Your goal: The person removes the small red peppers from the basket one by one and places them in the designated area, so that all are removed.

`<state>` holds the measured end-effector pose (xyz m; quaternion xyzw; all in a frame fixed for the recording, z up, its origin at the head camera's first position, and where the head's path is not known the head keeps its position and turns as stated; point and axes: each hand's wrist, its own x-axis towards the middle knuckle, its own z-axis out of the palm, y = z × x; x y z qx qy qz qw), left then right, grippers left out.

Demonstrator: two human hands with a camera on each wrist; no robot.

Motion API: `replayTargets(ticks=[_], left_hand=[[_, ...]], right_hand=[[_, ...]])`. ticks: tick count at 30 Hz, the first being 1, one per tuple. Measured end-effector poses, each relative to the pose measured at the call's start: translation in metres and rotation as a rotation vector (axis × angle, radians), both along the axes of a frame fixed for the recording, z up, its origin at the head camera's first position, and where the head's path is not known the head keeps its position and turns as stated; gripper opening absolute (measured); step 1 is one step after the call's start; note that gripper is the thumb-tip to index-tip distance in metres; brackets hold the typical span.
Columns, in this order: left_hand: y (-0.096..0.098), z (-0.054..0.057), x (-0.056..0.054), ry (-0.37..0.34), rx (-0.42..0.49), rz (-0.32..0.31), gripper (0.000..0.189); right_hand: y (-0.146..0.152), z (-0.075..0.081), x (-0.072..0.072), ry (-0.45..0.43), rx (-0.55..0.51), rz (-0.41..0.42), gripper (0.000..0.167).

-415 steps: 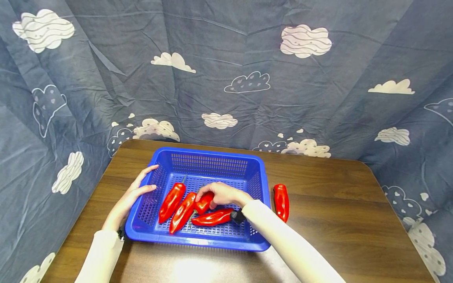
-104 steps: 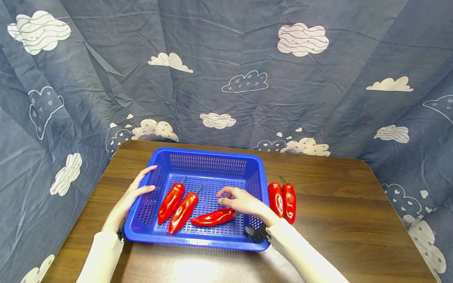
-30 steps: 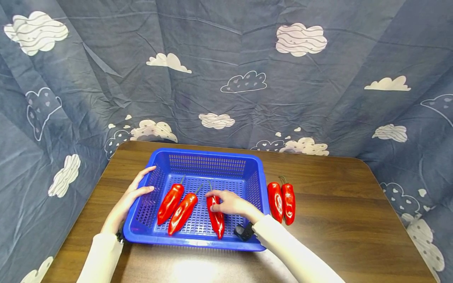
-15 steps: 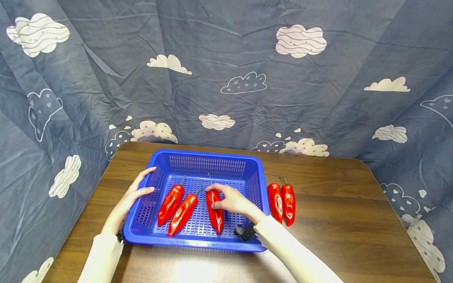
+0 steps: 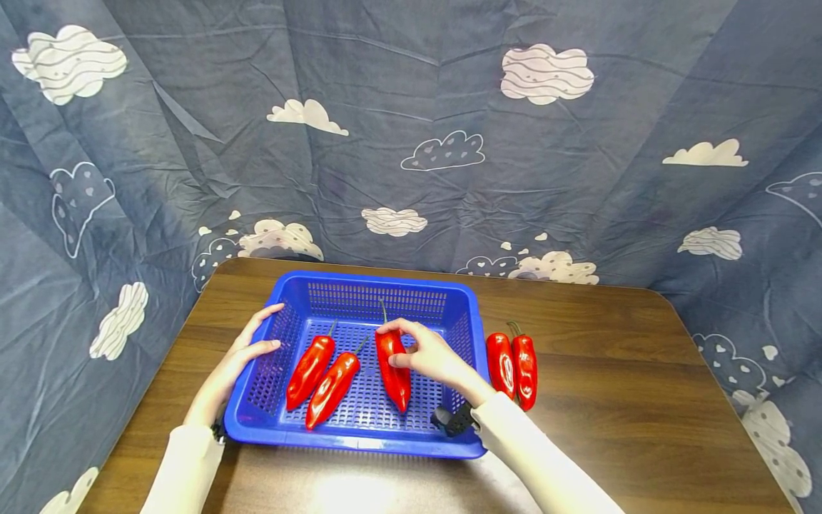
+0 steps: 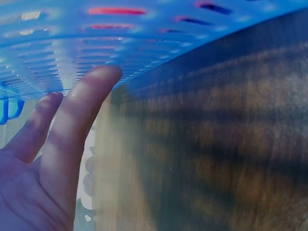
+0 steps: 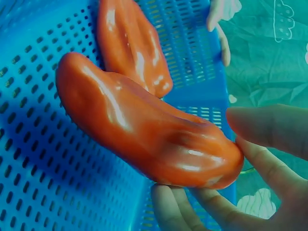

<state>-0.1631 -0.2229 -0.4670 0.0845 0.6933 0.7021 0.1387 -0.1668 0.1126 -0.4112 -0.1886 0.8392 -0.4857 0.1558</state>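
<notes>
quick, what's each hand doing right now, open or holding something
Left hand: holding the blue perforated basket by its left rim.
Right hand: holding a long red pepper.

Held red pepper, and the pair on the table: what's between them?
The right hand gripping that pepper, then the blue plastic basket's right wall; shows in the head view.

Creased blue-grey cloud-print cloth [image 5: 359, 64] surrounds a brown wood-grain table [image 5: 616, 357]; white glare [image 5: 356, 491] brightens its near side.
</notes>
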Motion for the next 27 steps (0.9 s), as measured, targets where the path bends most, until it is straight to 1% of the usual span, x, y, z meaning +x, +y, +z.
replayTargets(ticks=[6,13,17,27], left_hand=[[0.0,0.001,0.0,0.0,0.002,-0.002,0.058],[0.0,0.001,0.0,0.003,0.008,-0.004,0.058],[0.0,0.0,0.0,0.01,0.01,-0.005,0.058],[0.0,0.0,0.0,0.004,-0.011,0.002,0.058]], right_hand=[[0.007,0.003,-0.001,-0.01,-0.077,0.001,0.043],[0.013,0.005,-0.003,0.039,-0.134,0.014,0.041],[0.015,0.009,-0.002,0.014,-0.195,0.016,0.039],[0.021,0.013,-0.003,-0.038,-0.327,-0.012,0.037]])
